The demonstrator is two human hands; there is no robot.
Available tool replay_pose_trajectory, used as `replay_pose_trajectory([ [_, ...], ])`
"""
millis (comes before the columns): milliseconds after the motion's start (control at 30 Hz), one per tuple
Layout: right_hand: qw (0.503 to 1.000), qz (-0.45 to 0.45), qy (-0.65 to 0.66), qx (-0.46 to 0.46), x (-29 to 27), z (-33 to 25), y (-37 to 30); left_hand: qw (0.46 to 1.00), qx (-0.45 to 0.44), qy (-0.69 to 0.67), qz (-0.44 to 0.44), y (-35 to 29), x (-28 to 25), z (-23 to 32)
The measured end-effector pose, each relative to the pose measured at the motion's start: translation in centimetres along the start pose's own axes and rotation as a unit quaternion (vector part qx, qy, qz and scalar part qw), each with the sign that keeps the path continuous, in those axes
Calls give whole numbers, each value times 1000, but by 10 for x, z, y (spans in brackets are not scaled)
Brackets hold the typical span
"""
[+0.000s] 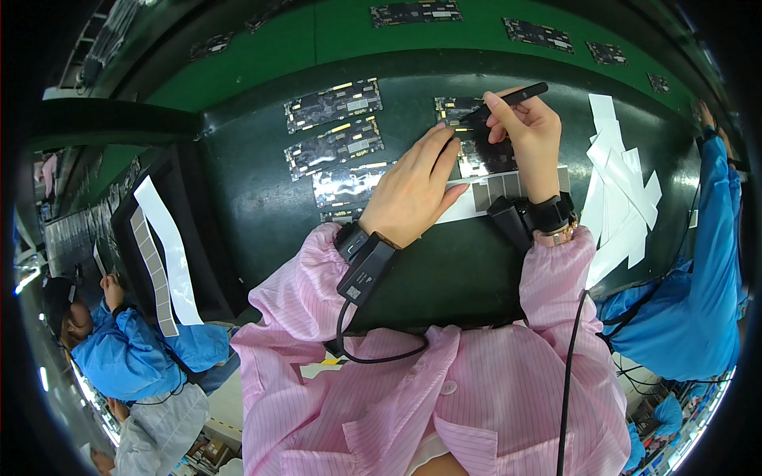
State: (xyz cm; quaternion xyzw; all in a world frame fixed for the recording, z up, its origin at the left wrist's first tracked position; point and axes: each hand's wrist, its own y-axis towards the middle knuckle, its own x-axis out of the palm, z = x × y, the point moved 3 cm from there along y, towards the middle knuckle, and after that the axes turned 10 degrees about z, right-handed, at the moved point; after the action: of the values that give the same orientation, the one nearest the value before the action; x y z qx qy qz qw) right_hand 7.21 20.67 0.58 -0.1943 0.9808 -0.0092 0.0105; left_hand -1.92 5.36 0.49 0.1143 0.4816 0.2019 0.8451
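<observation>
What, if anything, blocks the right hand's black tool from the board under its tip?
Nothing visible: the black tool in the right hand points at the circuit board; the left hand is at the board's lower-left edge.

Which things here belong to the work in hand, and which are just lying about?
Seemingly in use:
black handheld tool, in the right hand
circuit board at its tip
grey-patched strip by the left hand

Apparently lying about:
piled white strips, right
white strip, far left
</observation>
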Motion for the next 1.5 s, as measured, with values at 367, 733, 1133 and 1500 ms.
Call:
replay_pose_trajectory([
  [367, 999, 5, -32, -11, 2, 2, 0, 1000, 9, 5, 6, 0, 0, -1],
  [733, 998, 7, -54, -25, 1, 2, -1, 999, 23, 35, 15, 4, 3, 0],
  [1133, 991, 2, -127, -38, -41, -5, -68, 997, 69, 9, -16, -11, -16, 32],
  [1500, 986, -12, -153, -66, -38, -7, -74, 997, 65, 14, -39, -33, -6, 45],
])
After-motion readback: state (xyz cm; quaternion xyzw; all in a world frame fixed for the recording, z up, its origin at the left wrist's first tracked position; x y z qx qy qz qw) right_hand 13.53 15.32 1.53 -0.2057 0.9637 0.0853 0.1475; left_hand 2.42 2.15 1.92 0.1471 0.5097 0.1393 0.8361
